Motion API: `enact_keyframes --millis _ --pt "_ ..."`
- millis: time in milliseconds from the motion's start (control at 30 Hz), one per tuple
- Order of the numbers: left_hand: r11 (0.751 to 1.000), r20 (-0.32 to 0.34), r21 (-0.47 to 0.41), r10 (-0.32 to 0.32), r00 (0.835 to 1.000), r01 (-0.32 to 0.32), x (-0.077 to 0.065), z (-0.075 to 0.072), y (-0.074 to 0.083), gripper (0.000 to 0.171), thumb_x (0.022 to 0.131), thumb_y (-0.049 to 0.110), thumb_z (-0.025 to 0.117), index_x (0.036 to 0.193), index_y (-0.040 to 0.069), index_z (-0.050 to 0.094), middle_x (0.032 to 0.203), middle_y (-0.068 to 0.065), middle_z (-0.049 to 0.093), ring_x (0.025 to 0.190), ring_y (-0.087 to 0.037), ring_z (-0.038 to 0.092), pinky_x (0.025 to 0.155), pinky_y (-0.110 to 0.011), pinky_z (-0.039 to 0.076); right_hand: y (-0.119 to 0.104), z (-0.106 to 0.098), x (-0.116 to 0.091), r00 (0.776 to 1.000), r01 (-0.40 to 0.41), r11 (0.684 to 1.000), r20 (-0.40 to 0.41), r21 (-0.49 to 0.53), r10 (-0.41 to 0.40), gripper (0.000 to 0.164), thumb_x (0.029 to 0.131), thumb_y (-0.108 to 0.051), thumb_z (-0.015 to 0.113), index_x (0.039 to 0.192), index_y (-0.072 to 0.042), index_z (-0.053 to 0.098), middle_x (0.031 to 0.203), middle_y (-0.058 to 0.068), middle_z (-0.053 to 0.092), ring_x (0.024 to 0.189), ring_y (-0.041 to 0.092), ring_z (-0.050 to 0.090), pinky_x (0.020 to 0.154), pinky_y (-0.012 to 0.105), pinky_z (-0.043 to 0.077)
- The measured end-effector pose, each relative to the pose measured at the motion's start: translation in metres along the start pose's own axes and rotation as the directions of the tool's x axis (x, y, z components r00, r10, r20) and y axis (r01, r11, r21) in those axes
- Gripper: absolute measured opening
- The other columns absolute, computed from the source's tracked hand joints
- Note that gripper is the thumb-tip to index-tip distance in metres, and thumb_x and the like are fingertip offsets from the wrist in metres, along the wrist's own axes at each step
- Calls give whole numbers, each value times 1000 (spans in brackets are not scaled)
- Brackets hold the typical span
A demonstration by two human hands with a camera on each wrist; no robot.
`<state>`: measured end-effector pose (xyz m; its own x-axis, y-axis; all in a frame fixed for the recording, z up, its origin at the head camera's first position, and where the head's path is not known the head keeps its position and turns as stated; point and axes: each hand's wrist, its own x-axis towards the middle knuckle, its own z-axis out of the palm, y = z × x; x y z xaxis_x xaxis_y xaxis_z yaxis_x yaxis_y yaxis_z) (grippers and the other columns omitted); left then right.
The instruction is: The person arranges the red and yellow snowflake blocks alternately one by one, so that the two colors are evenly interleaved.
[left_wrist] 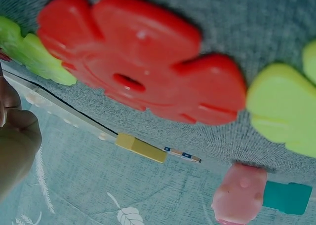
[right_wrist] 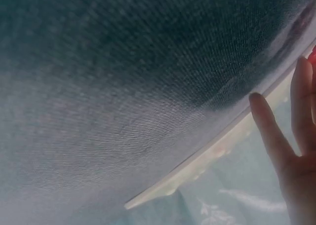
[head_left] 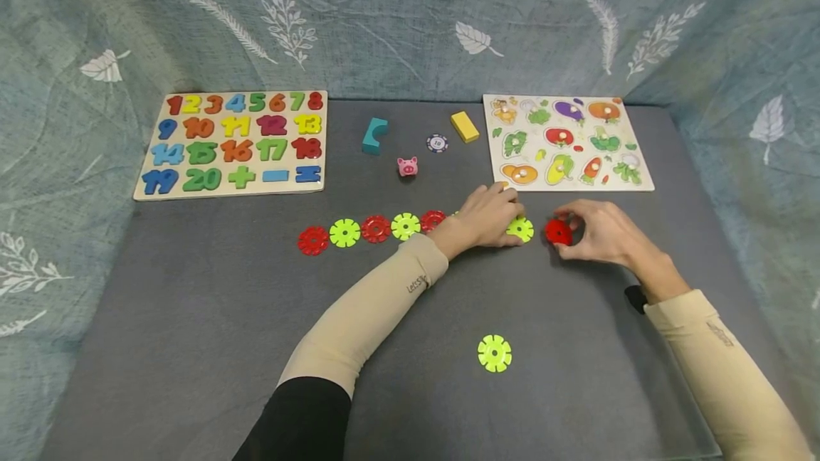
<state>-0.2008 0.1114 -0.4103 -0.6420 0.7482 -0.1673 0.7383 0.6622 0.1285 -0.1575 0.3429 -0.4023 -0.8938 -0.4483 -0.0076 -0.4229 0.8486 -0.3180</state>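
A row of notched plastic discs in red and yellow-green runs across the table, starting with a red disc (head_left: 313, 240) at the left. My left hand (head_left: 482, 218) lies over the row's right part, its thumb and fingers around the near side of a yellow-green disc (head_left: 520, 228). Beneath that hand, a red disc (left_wrist: 143, 57) shows large in the left wrist view. My right hand (head_left: 602, 232) pinches another red disc (head_left: 559, 232) between thumb and fingers, just right of the yellow-green one. One loose yellow-green disc (head_left: 495, 353) lies nearer the front.
A number puzzle board (head_left: 231, 144) stands at the back left, a vegetable puzzle board (head_left: 538, 141) at the back right. Between them are a teal arch block (head_left: 373, 137), a pink pig (head_left: 407, 166), a poker chip (head_left: 438, 143) and a yellow block (head_left: 465, 126).
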Motion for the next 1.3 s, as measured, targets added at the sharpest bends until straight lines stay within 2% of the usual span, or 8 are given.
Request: enact_keyframes --millis 233,467,633,900,1300 --pt "1000 1 -3 -10 1000 10 -1 -2 -1 53 87 63 56 126 27 62 122 4 55 112 -18 47 83 -33 42 -4 -3 9 999 -17 997 49 -80 21 56 65 -36 83 112 -9 68 93 5 69 74 15 58 61 30 44" --pt "1000 -4 -10 -10 1000 10 -1 -2 -2 53 87 63 57 125 26 62 122 4 55 113 -18 48 83 -33 42 -5 -3 17 995 -11 994 97 -113 22 57 66 -37 82 115 -11 67 100 5 71 71 13 55 62 29 43" --pt "1000 -5 -12 -5 1000 5 -1 -2 -2 52 87 63 57 124 26 63 121 4 55 112 -18 48 82 -32 42 -4 -2 21 993 -20 993 117 -116 34 58 67 -37 82 116 -9 67 98 5 70 72 13 56 63 30 44" --pt "1000 -9 -21 -1 1000 1 -1 -2 -1 52 87 62 58 124 26 63 120 4 55 109 -18 48 80 -31 41 -3 0 23 995 -25 995 92 -92 33 54 67 -36 83 113 -10 69 98 4 71 76 14 61 68 36 50" --pt "1000 10 -22 -14 1000 14 0 0 0 53 86 62 58 125 26 62 121 4 55 110 -17 47 81 -31 40 1 3 21 997 50 998 60 -30 -48 50 69 -31 84 112 -10 70 94 4 72 75 14 63 68 35 51"
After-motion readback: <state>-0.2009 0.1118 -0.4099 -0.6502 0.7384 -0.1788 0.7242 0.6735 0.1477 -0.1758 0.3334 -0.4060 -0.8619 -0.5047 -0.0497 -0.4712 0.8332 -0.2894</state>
